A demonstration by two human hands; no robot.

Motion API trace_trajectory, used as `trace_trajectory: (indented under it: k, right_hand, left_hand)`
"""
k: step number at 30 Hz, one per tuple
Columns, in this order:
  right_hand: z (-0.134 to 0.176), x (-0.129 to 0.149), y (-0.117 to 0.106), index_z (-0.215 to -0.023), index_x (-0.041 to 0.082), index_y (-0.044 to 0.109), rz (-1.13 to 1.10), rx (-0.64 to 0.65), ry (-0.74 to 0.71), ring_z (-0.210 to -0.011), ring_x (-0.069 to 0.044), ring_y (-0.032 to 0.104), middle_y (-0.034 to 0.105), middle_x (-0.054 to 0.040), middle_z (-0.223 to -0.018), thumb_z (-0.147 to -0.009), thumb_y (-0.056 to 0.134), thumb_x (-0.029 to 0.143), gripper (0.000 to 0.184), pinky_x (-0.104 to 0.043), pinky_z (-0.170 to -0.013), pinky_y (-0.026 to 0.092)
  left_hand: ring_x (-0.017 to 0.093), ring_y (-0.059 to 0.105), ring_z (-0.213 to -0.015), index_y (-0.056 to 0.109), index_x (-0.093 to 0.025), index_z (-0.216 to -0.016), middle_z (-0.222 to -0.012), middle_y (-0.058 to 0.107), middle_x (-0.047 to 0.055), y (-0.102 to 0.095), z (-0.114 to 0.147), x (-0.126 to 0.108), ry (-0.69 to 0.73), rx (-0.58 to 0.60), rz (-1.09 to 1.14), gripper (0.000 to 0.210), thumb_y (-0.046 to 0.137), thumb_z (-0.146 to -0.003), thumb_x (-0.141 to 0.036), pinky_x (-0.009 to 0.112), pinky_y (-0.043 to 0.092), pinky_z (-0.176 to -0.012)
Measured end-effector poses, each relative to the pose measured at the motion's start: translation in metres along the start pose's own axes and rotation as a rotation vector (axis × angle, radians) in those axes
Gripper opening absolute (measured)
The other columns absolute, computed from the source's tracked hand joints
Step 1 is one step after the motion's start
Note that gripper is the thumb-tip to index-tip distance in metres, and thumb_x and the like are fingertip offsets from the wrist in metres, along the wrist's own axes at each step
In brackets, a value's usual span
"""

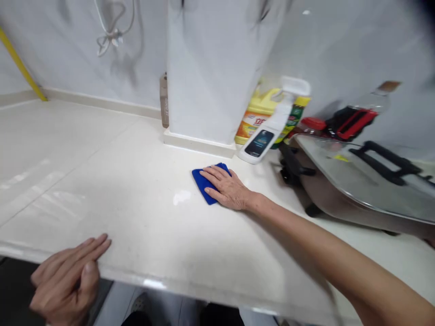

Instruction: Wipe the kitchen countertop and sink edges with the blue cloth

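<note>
"Pale walls (68,50) run behind a white tabletop (136,194), and a square pillar (217,77) rises at the back. Take that pillar as the landmark. Where's the blue cloth (201,182)?"

"Flat on the tabletop, just in front of the pillar's foot, with the right hand (227,188) laid over it."

"And how are that hand's fingers?"

"Stretched out over the cloth and slightly spread, the thumb set apart from them. They press down rather than pinch."

"What about the left hand (68,280)?"

"Well forward of the pillar and to its left, by the tabletop's front edge. Its fingers are straight and close together, with the thumb apart. It's a bit blurred, and I cannot tell whether it touches the tabletop."

"Anything beside the pillar?"

"On its right, a white spray bottle (260,142) leans in view, with a yellow jug (249,120) behind it. Farther right is a large pan with a glass lid (360,167), and behind that a clear bottle (370,102) with a brown stopper."

"And to the left?"

"A narrow brown box (164,99) upright against the pillar's side. Farther left, a knotted white cable (113,34) hangs on the wall."
</note>
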State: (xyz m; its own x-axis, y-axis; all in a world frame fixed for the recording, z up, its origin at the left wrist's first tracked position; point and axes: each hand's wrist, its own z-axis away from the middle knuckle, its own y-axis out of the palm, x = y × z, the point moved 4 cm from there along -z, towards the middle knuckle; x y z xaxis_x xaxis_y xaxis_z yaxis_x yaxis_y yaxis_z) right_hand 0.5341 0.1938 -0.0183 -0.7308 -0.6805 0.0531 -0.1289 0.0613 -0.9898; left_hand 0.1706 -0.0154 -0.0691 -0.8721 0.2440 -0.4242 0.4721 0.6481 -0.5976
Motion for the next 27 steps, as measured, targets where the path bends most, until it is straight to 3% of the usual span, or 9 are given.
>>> trace_trajectory:
  k: [3,6,8,12,15,18,20,24,27]
  right_hand:
    - [0.08,0.009,-0.008,-0.158,0.029,0.023,0.047,-0.008,0.081,-0.147,-0.026,0.026,0.029,-0.0039,-0.162,-0.106,0.02,0.052,0.057,-0.056,-0.115,0.028]
    - [0.167,0.01,-0.016,-0.158,0.033,0.023,0.102,-0.047,0.148,-0.146,-0.025,0.029,0.032,-0.0043,-0.161,-0.105,0.026,0.051,0.056,-0.052,-0.113,0.032]
    - [0.224,0.002,-0.018,-0.157,0.034,0.025,0.143,-0.088,0.232,-0.145,-0.024,0.033,0.035,-0.0038,-0.159,-0.105,0.028,0.05,0.055,-0.049,-0.112,0.035]
    - [0.323,-0.017,-0.013,-0.155,0.031,0.033,0.202,-0.161,0.409,-0.143,-0.022,0.037,0.04,-0.0042,-0.157,-0.103,0.03,0.052,0.056,-0.042,-0.109,0.04]
    - [0.37,-0.026,-0.006,-0.153,0.028,0.038,0.231,-0.198,0.566,-0.143,-0.022,0.037,0.042,-0.0048,-0.155,-0.103,0.024,0.052,0.057,-0.044,-0.106,0.043]
    - [0.387,-0.021,0.001,-0.15,0.026,0.042,0.267,-0.25,0.671,-0.141,-0.025,0.039,0.045,-0.0058,-0.153,-0.101,0.018,0.053,0.06,-0.05,-0.104,0.042]
    - [0.382,-0.01,0.006,-0.149,0.026,0.043,0.277,-0.294,0.699,-0.139,-0.026,0.041,0.047,-0.0063,-0.151,-0.1,0.017,0.054,0.062,-0.054,-0.104,0.04]
    - [0.345,0.034,0.018,-0.152,0.027,0.037,0.264,-0.383,0.58,-0.139,-0.029,0.041,0.048,-0.0076,-0.15,-0.098,0.021,0.057,0.063,-0.057,-0.105,0.036]
    - [0.301,0.082,0.021,-0.155,0.026,0.03,0.282,-0.438,0.418,-0.137,-0.031,0.042,0.048,-0.01,-0.149,-0.098,0.026,0.056,0.065,-0.058,-0.105,0.034]
  left_hand:
    - [0.025,0.071,-0.1,0.068,-0.045,-0.117,-0.112,0.074,-0.009,-0.003,-0.016,-0.032,0.156,-0.152,0.012,0.044,0.055,-0.082,-0.022,0.049,0.056,-0.09]
    - [0.023,0.071,-0.101,0.074,-0.028,-0.106,-0.108,0.076,0.001,-0.005,-0.022,-0.041,0.188,-0.111,-0.042,0.029,0.05,-0.089,-0.026,0.045,0.054,-0.092]
    - [0.024,0.07,-0.104,0.075,-0.023,-0.103,-0.108,0.076,0.005,-0.008,-0.022,-0.041,0.182,-0.082,-0.09,0.033,0.044,-0.093,-0.03,0.044,0.052,-0.096]
    - [0.024,0.065,-0.114,0.073,-0.021,-0.112,-0.119,0.072,0.006,-0.014,-0.023,-0.035,0.169,0.048,-0.162,0.044,0.034,-0.097,-0.038,0.045,0.046,-0.103]
    - [0.023,0.061,-0.12,0.07,-0.022,-0.118,-0.127,0.068,0.005,-0.016,-0.031,-0.026,0.192,0.226,-0.187,0.048,0.032,-0.097,-0.042,0.042,0.044,-0.107]
    - [0.022,0.054,-0.13,0.064,-0.019,-0.129,-0.139,0.06,0.006,-0.025,-0.041,-0.002,0.157,0.415,-0.295,0.056,0.027,-0.095,-0.044,0.039,0.039,-0.113]
    - [0.023,0.046,-0.138,0.057,-0.017,-0.137,-0.147,0.052,0.008,-0.044,-0.046,0.024,0.076,0.483,-0.395,0.061,0.024,-0.095,-0.044,0.039,0.034,-0.117]
    - [0.031,0.026,-0.149,0.048,-0.019,-0.145,-0.156,0.04,0.011,-0.112,-0.036,0.083,-0.096,0.544,-0.551,0.064,0.035,-0.09,-0.051,0.052,0.019,-0.122]
    - [0.041,0.017,-0.15,0.043,-0.018,-0.149,-0.158,0.034,0.016,-0.168,-0.017,0.123,-0.255,0.596,-0.645,0.082,0.053,-0.079,-0.062,0.065,0.013,-0.119]
